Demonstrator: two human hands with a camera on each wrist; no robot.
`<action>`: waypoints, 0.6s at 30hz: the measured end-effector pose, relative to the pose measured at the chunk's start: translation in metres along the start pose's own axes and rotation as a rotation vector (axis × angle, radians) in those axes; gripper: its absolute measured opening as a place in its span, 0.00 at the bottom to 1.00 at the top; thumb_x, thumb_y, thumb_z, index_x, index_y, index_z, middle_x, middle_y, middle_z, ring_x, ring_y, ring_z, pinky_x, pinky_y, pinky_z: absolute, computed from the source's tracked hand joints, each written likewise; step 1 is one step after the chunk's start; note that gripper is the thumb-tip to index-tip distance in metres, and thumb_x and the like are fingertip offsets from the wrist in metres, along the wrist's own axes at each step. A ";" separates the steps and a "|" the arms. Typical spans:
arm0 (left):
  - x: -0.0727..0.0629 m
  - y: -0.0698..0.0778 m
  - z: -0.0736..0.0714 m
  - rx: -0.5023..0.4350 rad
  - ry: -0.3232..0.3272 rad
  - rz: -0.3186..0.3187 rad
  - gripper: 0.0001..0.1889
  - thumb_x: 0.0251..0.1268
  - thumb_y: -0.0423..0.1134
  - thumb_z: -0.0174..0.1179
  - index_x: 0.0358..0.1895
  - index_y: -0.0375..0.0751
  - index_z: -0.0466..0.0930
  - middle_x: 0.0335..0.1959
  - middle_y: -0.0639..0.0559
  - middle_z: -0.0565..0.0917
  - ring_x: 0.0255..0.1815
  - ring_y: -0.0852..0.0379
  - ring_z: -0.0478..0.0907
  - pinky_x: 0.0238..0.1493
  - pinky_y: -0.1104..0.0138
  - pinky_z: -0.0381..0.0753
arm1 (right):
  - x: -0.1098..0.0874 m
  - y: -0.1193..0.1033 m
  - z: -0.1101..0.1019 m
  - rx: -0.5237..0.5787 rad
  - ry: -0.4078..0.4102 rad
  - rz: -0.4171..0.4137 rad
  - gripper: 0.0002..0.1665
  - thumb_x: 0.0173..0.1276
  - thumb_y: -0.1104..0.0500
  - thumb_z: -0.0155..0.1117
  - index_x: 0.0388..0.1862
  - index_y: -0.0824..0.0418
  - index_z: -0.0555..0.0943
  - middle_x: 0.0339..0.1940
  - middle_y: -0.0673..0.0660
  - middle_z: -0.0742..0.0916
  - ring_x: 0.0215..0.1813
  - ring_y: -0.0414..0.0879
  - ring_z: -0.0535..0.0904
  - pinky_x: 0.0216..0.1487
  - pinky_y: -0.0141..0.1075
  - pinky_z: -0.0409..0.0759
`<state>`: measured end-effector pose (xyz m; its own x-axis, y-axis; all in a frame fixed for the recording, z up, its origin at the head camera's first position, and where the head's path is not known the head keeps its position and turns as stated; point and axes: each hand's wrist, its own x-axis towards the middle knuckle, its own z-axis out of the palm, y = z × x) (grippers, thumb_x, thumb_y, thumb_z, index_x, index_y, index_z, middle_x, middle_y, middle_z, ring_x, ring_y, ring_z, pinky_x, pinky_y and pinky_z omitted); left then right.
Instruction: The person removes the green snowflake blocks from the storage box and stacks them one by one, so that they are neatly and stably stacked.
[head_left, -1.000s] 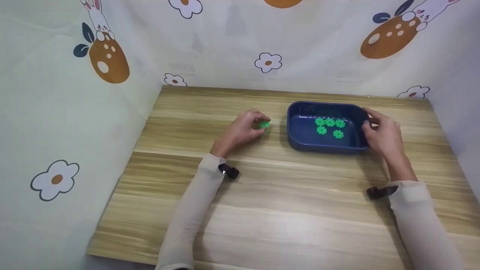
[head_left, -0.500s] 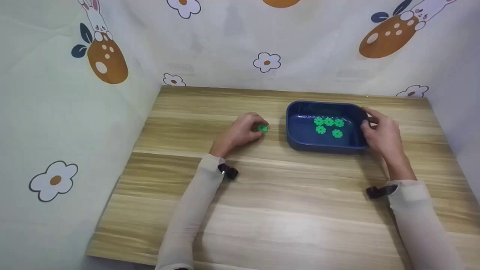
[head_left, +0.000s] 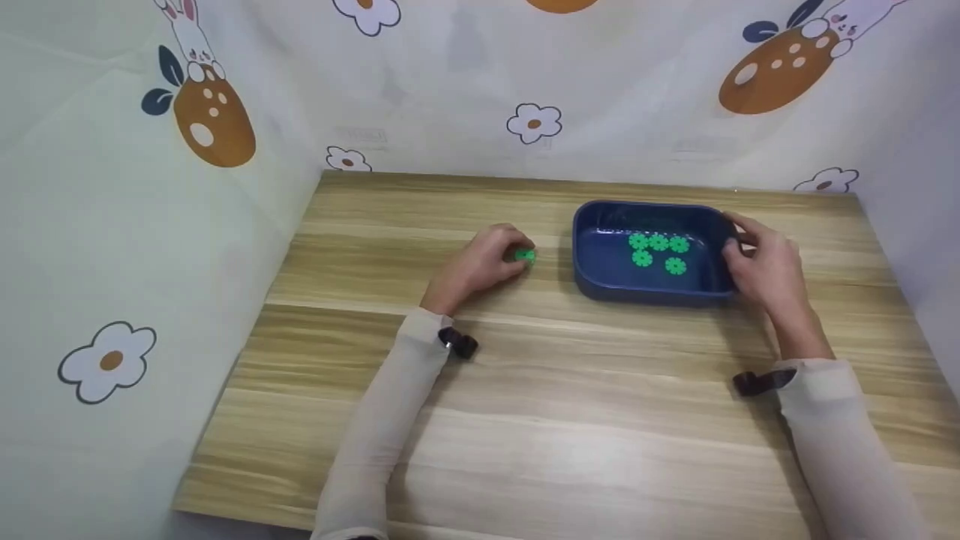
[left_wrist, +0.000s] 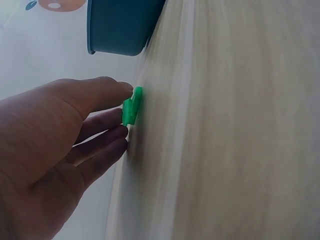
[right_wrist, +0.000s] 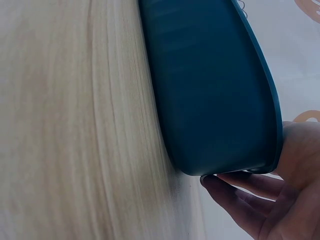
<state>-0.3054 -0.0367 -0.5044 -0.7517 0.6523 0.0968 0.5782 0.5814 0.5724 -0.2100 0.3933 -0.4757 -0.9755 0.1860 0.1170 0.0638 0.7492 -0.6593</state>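
Close over the table left of the bin, my left hand (head_left: 487,259) pinches a green flower-shaped plastic disc (left_wrist: 132,106) between thumb and fingers. In the left wrist view the disc sits right at the wooden surface, thumb on one edge and fingertips by the other. A dark blue rectangular bin (head_left: 651,294) stands on the table, with several green notched discs (head_left: 675,266) lying flat on its floor. My right hand (head_left: 771,270) grips the bin's right end, thumb over the rim; in the right wrist view its fingers (right_wrist: 235,202) curl against the outer wall.
The wood-grain table (head_left: 525,420) runs up to a patterned cloth backdrop (head_left: 450,82) behind and at both sides. Each wrist wears a black strap-on camera, the left one (head_left: 459,343) and the right one (head_left: 757,383) hanging over the tabletop.
My left hand has come down slightly and a little left with the green disc, to the table surface, then stayed nearly still. The right hand and the bin have not moved.
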 end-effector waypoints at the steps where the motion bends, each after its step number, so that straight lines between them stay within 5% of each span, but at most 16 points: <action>1: 0.000 0.000 0.000 0.006 0.001 0.002 0.14 0.76 0.39 0.69 0.58 0.36 0.89 0.57 0.42 0.89 0.61 0.48 0.84 0.68 0.57 0.83 | 0.000 0.000 0.000 0.000 0.001 0.000 0.31 0.82 0.60 0.52 0.81 0.54 0.75 0.68 0.75 0.84 0.64 0.72 0.86 0.64 0.64 0.83; 18: 0.000 -0.002 0.001 -0.006 0.004 0.020 0.15 0.72 0.35 0.71 0.58 0.35 0.89 0.55 0.41 0.90 0.57 0.47 0.85 0.64 0.57 0.84 | 0.000 0.001 0.001 -0.023 0.027 -0.013 0.29 0.82 0.59 0.54 0.80 0.54 0.77 0.65 0.74 0.86 0.58 0.70 0.89 0.62 0.63 0.84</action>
<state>-0.3064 -0.0375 -0.5065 -0.7415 0.6615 0.1117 0.5911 0.5654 0.5753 -0.2104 0.3935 -0.4774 -0.9703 0.1934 0.1454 0.0566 0.7658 -0.6406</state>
